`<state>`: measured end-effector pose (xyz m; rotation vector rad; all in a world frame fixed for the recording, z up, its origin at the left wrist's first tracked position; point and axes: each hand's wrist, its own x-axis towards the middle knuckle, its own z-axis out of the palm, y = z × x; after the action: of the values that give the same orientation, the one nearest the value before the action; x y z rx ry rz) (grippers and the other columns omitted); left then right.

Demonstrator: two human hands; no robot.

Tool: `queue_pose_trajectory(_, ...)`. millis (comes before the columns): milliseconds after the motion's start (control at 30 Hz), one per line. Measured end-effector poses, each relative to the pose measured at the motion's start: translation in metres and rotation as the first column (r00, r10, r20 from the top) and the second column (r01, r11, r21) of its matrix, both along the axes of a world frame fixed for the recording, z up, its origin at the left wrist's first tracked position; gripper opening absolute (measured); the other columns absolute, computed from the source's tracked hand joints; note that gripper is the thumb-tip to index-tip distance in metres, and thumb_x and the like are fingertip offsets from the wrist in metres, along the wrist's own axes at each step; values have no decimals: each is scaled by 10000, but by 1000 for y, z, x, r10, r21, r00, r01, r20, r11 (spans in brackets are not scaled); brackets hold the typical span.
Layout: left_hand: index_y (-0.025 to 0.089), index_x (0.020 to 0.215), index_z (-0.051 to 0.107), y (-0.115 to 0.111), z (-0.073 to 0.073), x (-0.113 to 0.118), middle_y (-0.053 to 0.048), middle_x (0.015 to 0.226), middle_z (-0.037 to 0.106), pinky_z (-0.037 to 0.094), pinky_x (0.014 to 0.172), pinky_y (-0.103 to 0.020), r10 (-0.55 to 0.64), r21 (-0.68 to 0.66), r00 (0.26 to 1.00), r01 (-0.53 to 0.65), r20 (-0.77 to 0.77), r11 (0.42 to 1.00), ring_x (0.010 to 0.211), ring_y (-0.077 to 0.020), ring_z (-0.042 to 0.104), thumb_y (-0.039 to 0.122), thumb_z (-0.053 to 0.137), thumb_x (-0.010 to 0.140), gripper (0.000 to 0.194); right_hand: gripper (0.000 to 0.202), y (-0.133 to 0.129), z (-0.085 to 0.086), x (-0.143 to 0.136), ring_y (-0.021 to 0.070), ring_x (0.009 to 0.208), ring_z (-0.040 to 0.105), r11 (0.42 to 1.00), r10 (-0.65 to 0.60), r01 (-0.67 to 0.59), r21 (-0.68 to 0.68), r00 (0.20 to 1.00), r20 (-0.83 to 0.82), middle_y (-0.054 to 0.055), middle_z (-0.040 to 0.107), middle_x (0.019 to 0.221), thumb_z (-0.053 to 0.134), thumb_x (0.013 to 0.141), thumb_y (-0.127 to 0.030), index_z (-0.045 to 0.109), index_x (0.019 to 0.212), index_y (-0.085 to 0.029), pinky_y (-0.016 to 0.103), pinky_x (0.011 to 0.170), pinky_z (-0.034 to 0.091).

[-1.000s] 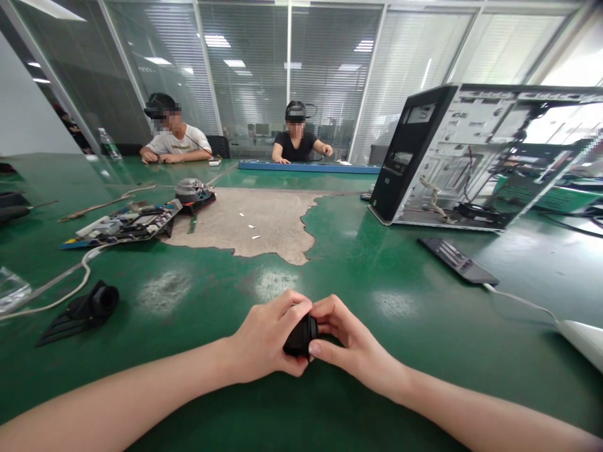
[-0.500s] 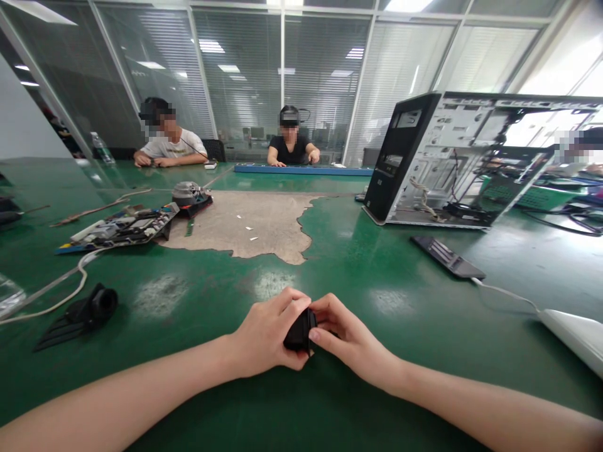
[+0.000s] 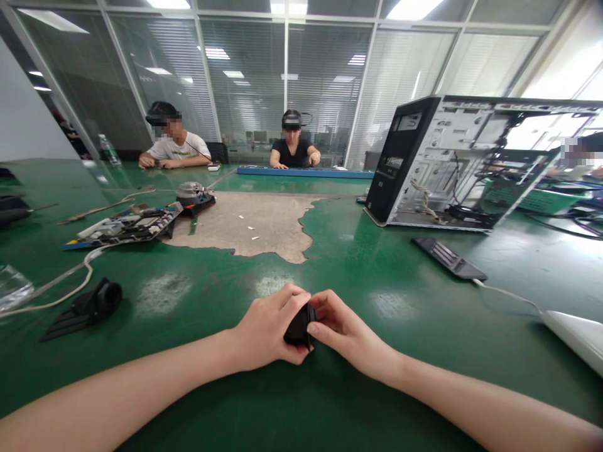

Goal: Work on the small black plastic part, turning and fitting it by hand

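Note:
A small black boxy part (image 3: 296, 331) sits between my hands, low over the green table (image 3: 358, 267); its exact kind does not show. My left hand (image 3: 266, 329) wraps around it from the left, fingers over the top and thumb below. From the right, my right hand (image 3: 346, 333) has its thumb and fingertips closed on the part's right edge. The fingers cover much of the part, and its far side is hidden.
An opened computer case (image 3: 424, 169) stands at the right, near a dark flat panel (image 3: 447, 258) and a white device (image 3: 577, 336). A circuit board (image 3: 127, 226) and a black bracket (image 3: 87, 307) lie left. Two people (image 3: 176, 144) sit across the table.
The view has shifted slightly, so the background sits a little lower and to the right. My hands keep the same hold on the black part, with only slight finger movement.

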<state>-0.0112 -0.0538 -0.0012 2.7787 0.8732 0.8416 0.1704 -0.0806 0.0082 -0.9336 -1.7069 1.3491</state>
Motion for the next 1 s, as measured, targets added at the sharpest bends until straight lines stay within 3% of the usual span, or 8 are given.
queue_pose_trajectory(200, 228, 1161, 257, 0, 0, 0, -73, 1072, 454, 499, 636, -320, -5, 49, 1000, 6, -14, 999, 901, -229, 538, 301, 588, 613, 644, 272, -1, -1, 4, 132, 891, 495, 995, 94, -90, 50, 993, -71, 9, 455, 938, 620, 738, -237, 444, 942, -201, 294, 797, 437)
queue_pose_trajectory(400, 232, 1165, 252, 1, 2, 1, -69, 1060, 463, 500, 666, -321, -10, 53, 1000, 11, -11, 999, 895, -218, 541, 324, 588, 635, 635, 164, 1, -1, 4, 110, 804, 492, 999, 42, -43, 1, 995, -90, 1, 472, 861, 533, 804, -288, 440, 899, -192, 256, 708, 433)
queue_pose_trajectory(567, 227, 1164, 258, 1, 0, 1, -71, 1057, 466, 500, 634, -316, -8, 64, 1000, 10, -21, 998, 888, -222, 546, 331, 586, 632, 634, 201, 0, 0, 4, 127, 834, 499, 999, 28, -29, -30, 999, -28, 15, 493, 889, 532, 804, -296, 431, 941, -189, 280, 737, 431)
queue_pose_trajectory(833, 228, 1173, 264, 1, -1, 0, -72, 1060, 464, 493, 631, -314, -5, 51, 1000, 6, -17, 999, 896, -231, 549, 307, 567, 627, 629, 222, -1, 2, 4, 127, 899, 474, 993, 71, -63, 100, 994, -83, 5, 437, 940, 601, 751, -260, 454, 910, -209, 278, 801, 435)
queue_pose_trajectory(1000, 225, 1166, 275, 0, 0, 1, -72, 1060, 465, 496, 655, -323, -8, 49, 1000, 8, -6, 999, 906, -230, 546, 335, 585, 635, 624, 170, 3, -1, 3, 118, 815, 489, 1000, 10, -8, 29, 997, -70, 0, 475, 860, 538, 795, -319, 444, 872, -201, 263, 727, 436)
